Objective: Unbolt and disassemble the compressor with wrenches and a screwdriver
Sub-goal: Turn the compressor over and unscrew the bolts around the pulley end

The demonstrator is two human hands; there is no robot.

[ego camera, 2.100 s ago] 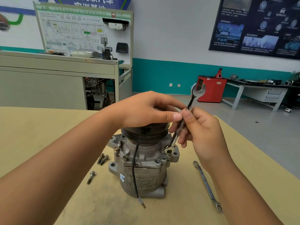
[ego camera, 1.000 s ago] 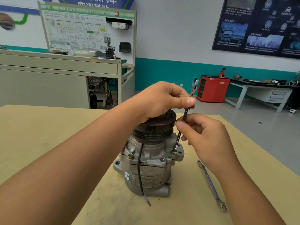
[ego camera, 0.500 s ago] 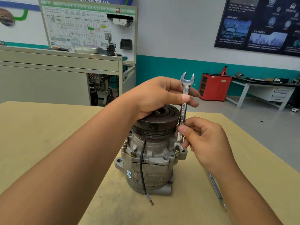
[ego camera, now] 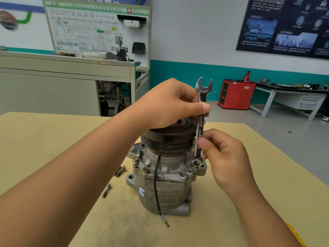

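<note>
Now the open-end wrench (ego camera: 200, 129) has turned broadside upright on the compressor (ego camera: 165, 184) flange bolt (ego camera: 195, 164), left hand (ego camera: 170, 104) and right hand (ego camera: 226, 154) fingers both pinching its shaft, so the bolt is probably loosening.

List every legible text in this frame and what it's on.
"STEEL", with "ROME" below it: shaft of the silver open-end wrench; the rest is covered.
"HV": white wiring-diagram board; its other text is blurred.
Label on the grey metal compressor: too blurred to read.
Dark blue wall poster: text too small to read.
</note>
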